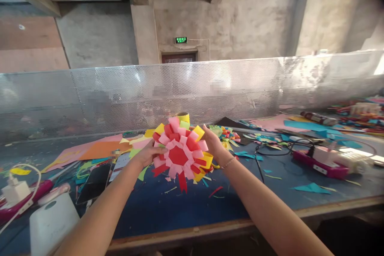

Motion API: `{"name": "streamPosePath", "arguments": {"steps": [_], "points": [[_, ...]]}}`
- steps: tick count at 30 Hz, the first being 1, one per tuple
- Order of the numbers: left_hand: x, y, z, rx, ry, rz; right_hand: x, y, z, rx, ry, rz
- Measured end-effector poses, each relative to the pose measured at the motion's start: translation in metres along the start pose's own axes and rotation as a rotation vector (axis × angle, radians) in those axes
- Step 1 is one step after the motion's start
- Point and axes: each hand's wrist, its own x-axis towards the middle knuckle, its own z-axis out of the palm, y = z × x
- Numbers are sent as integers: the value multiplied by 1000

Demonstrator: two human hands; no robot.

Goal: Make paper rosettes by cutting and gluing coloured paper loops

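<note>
Between my two hands, a paper flower rosette (178, 155) is held up above the blue table. It has a red centre, pink and red looped petals, yellow loops at its outer edge and a forked red tail at the bottom. My left hand (149, 153) grips its left side, with the thumb lying on the front near the petals. On the right side, my right hand (216, 147) holds the rosette's edge, its fingers partly hidden behind the petals. A yellow tape roll (183, 118) stands just behind the flower.
Coloured paper sheets (100, 150) and scraps lie to the left, near a dark phone (95, 182) and a white power bank (54, 224). Cables and a magenta power strip (319, 164) sit at the right. A perforated metal screen (192, 88) runs along the back of the table.
</note>
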Motion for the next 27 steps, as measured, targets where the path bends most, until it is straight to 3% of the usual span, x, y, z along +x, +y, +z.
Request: {"name": "streamPosePath", "arguments": {"steps": [11, 27], "points": [[0, 4, 9, 66, 24, -71, -1, 1, -6, 129, -23, -15], [2, 4, 7, 12, 30, -63, -1, 8, -6, -2, 39, -78]]}}
